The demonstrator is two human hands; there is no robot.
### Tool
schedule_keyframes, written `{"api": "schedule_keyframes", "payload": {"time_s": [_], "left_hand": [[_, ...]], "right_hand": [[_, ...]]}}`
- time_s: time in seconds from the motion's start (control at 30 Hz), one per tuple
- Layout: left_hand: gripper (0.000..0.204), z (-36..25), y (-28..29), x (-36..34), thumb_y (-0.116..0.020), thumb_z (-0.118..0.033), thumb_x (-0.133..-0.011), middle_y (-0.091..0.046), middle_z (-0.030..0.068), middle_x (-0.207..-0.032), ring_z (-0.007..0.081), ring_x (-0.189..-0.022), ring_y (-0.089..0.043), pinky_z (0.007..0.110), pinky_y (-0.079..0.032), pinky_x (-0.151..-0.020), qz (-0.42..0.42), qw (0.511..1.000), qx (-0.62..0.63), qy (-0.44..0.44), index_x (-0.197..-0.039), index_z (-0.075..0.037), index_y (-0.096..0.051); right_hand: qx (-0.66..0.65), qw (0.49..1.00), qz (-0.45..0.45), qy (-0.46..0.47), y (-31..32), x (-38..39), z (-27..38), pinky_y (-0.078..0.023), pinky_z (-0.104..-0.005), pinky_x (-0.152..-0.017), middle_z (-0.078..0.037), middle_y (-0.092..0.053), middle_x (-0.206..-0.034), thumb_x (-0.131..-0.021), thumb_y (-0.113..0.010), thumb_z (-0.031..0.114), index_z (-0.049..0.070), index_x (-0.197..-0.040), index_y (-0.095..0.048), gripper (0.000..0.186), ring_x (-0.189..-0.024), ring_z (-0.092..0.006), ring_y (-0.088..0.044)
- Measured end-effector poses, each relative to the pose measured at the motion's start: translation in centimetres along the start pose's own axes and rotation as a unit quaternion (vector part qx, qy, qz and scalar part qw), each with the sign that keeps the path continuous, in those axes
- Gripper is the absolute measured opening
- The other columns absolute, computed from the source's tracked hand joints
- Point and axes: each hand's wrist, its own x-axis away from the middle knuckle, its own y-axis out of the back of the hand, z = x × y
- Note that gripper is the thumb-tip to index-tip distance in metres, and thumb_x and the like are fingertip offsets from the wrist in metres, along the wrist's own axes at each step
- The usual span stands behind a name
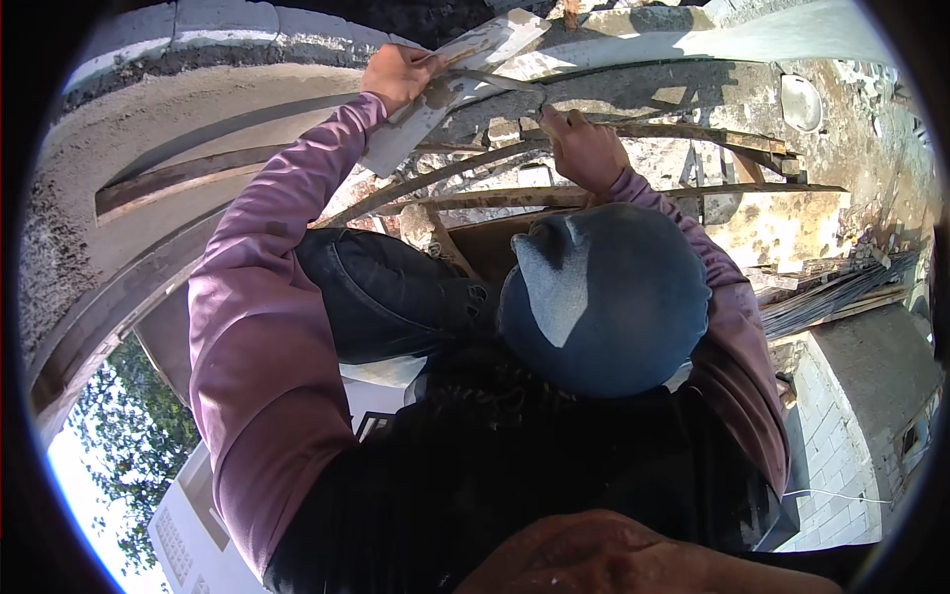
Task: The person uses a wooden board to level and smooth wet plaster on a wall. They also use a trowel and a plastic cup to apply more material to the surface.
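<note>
My left hand [401, 75] is closed on the edge of a long, flat, pale board [401, 142], which slants from upper right to lower left. Grey-brown smears, like mortar, mark the board's face. To the right, my right hand [589, 150] is wrapped round the end of a narrow grey hand tool [505, 82]. Its thin, bent metal part reaches left across the board, close to my left fingers. The tool looks like a trowel seen edge-on, but its grip is hidden in my fist. Whether its tip touches the board, I cannot tell.
A pale wall edge [223, 22] curves along the top. Below my hands run wooden planks [495, 201] above rubble. A white basin [801, 104], a bundle of metal rods [841, 295] and a block wall [829, 431] lie at right. My denim-covered knee [614, 297] rises centrally.
</note>
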Motion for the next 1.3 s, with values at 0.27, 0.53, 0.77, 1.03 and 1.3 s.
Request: {"api": "schedule_keyframes", "payload": {"time_s": [0.27, 0.53, 0.77, 1.03, 1.3], "left_hand": [[0.042, -0.2, 0.0, 0.1, -0.068, -0.044, -0.091, -0.074, 0.0108, -0.082, 0.0126, -0.073, -0.064, 0.030, -0.051, -0.074, 0.011, 1.000, 0.027, 0.006, -0.108, -0.005, -0.075], [0.041, 0.9, -0.2, 0.9, -0.070, -0.042, -0.091, -0.075, 0.0096, -0.082, 0.0101, -0.075, -0.064, 0.029, -0.052, -0.073, 0.018, 0.999, 0.017, 0.033, -0.108, -0.005, -0.076], [0.044, 3.5, 2.3, 2.2, -0.083, -0.035, -0.080, -0.075, 0.0162, -0.093, 0.0165, -0.083, -0.070, 0.030, -0.054, -0.078, 0.017, 0.997, 0.080, 0.003, -0.109, -0.002, -0.075], [0.047, 8.7, -0.9, 9.9, -0.079, -0.032, -0.076, -0.071, 0.0204, -0.105, 0.0367, -0.097, -0.067, 0.040, -0.052, -0.088, -0.024, 0.994, 0.082, -0.063, -0.112, -0.003, -0.074], [0.045, 19.4, -7.9, 29.2, -0.081, -0.026, -0.077, -0.060, 0.0147, -0.090, 0.0319, -0.083, -0.067, 0.037, -0.052, -0.075, -0.255, 0.946, 0.185, 0.072, -0.111, 0.002, -0.071]], "right_hand": [[-0.018, 0.992, -0.046, 0.112, -1.6, -0.5, 0.2, -0.058, -0.0420, -0.057, -0.022, -0.065, -0.102, -0.083, -0.059, 0.013, 0.009, -0.134, -0.052, 0.052, -0.072, -0.0347, -0.071], [-0.083, 0.991, -0.028, 0.098, -2.6, 0.5, -0.4, -0.058, -0.0447, -0.058, -0.017, -0.064, -0.095, -0.092, -0.060, 0.020, 0.009, -0.132, -0.052, 0.042, -0.071, -0.0362, -0.069], [-0.039, 0.979, -0.030, -0.199, -6.3, 1.8, -14.5, -0.055, -0.0541, -0.071, -0.030, -0.067, -0.097, -0.086, -0.060, 0.016, 0.005, -0.131, -0.056, 0.047, -0.079, -0.0459, -0.068], [0.009, 0.987, 0.036, -0.155, -10.2, -1.5, -10.2, -0.054, -0.0529, -0.071, -0.025, -0.065, -0.103, -0.091, -0.058, 0.019, 0.009, -0.125, -0.059, 0.035, -0.088, -0.0429, -0.067], [0.125, 0.939, 0.310, -0.085, -5.8, 3.7, -16.0, -0.054, -0.0484, -0.079, -0.021, -0.061, -0.121, -0.091, -0.059, 0.023, 0.007, -0.131, -0.053, 0.043, -0.109, -0.0392, -0.061]]}}
